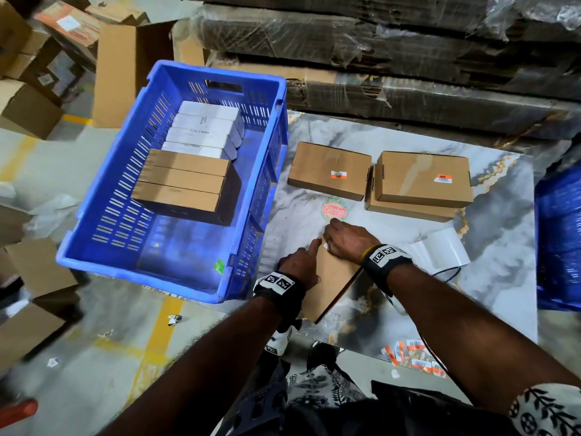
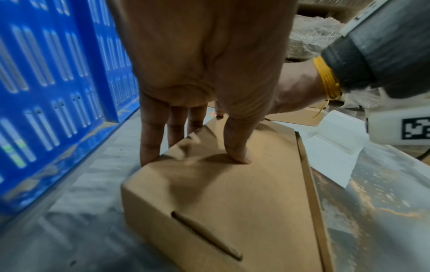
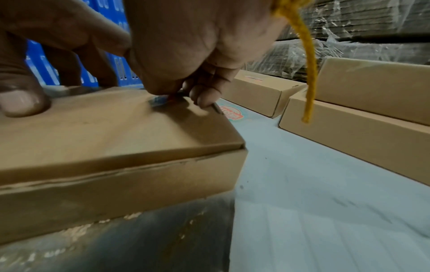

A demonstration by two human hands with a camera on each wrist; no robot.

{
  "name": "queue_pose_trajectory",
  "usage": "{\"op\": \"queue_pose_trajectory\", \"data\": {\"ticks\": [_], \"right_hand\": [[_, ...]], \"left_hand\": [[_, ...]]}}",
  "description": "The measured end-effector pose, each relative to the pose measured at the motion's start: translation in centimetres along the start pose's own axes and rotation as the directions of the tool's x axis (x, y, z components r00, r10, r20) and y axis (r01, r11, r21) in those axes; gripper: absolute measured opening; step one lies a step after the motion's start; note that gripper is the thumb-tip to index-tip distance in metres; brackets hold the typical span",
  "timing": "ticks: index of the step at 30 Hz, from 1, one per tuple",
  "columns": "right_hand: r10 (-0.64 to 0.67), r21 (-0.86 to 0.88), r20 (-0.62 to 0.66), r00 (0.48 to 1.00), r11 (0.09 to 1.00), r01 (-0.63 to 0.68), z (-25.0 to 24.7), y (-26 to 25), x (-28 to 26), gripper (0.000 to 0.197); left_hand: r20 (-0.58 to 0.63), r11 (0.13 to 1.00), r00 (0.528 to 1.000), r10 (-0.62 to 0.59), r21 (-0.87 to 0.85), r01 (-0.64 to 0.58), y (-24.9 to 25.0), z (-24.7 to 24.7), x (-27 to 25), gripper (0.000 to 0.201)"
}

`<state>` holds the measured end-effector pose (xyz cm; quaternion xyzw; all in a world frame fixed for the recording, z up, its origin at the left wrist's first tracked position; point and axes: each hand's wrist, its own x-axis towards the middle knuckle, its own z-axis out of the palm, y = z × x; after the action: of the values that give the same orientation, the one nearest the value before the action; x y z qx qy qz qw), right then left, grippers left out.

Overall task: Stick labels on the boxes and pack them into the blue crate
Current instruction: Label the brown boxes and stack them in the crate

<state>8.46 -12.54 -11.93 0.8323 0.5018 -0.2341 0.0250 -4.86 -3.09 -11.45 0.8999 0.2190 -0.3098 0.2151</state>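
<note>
A plain brown box [image 1: 333, 278] lies at an angle near the front of the marble table [image 1: 490, 278], just right of the blue crate [image 1: 132, 265]. My left hand [image 1: 301, 262] steadies it: thumb pressed on the lid, straight fingers [image 2: 151, 147] down its side. My right hand [image 1: 345, 240] has its fingers curled at the box's far corner and pinches a small label [image 3: 160, 100] down on the lid. The crate holds a row of white boxes [image 1: 204, 130] and three brown ones [image 1: 185, 180].
Two labelled brown boxes [image 1: 328, 171] [image 1: 423, 179] sit at the back of the table, the right one on top of another box [image 1: 405, 210]. White backing sheets [image 1: 440, 251] lie by my right wrist. Another blue crate [image 1: 559, 240] stands at right, wrapped cardboard stacks [image 1: 377, 58] behind.
</note>
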Motion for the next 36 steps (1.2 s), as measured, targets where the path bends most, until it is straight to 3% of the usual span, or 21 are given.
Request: {"op": "queue_pose_trajectory", "data": {"ticks": [7, 28, 36], "right_hand": [[0.116, 0.282, -0.136, 0.984, 0.956, -0.073, 1.2, 1.1, -1.4, 0.03], [0.073, 0.086, -0.083, 0.994, 0.994, -0.066, 0.2, -0.7, -1.4, 0.023], [0.115, 0.179, -0.044, 0.992, 0.978, -0.105, 0.3, 0.1, -1.5, 0.008]], "left_hand": [[0.008, 1.0, 1.0, 0.009, -0.004, -0.009, -0.1, -0.1, -0.1, 0.096], [-0.011, 1.0, 1.0, -0.005, -0.003, 0.005, 0.1, -0.2, -0.3, 0.095], [-0.005, 1.0, 1.0, 0.002, -0.01, -0.002, 0.0, -0.1, -0.2, 0.097]]}}
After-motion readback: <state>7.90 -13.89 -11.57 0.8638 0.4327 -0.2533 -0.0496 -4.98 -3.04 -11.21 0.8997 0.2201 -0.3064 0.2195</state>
